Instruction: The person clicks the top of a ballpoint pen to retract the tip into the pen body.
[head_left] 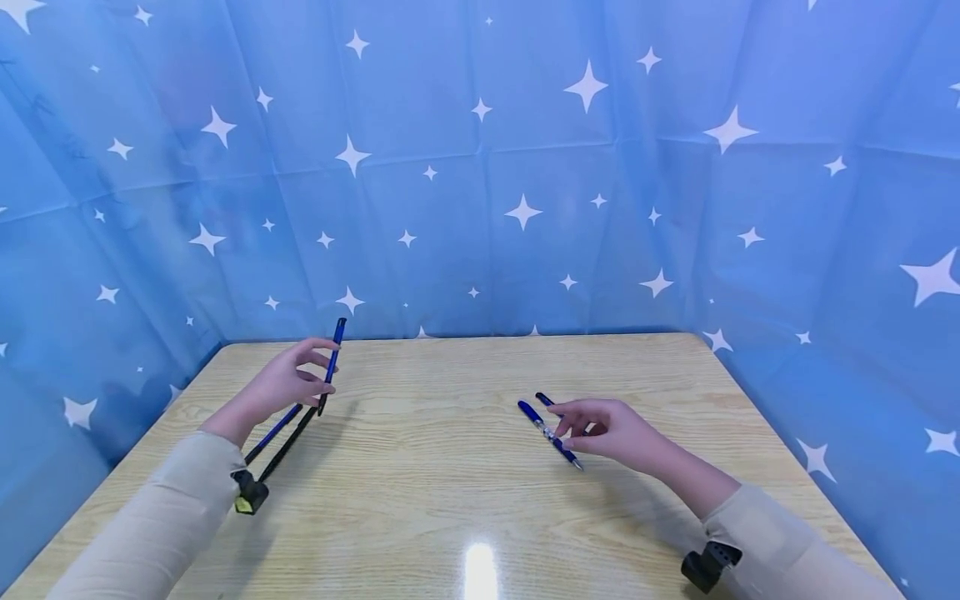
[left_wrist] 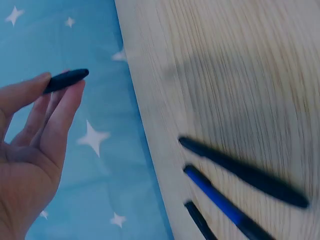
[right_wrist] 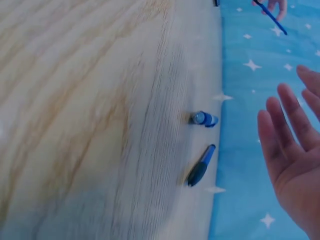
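Left hand (head_left: 285, 385) pinches a pen (head_left: 333, 358) by the desk (head_left: 435, 450)'s far-left corner; right hand (head_left: 617, 433), unclenched, hovers above two pens (head_left: 533, 414).

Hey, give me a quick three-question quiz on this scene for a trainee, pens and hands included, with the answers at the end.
1. Which hand holds a pen up off the table?
2. In the left wrist view, how many pens lie on the table? A: two. B: three. C: five.
3. True or false: the two pens by the right hand lie on the table.

Key:
1. The left hand.
2. B, three.
3. True.
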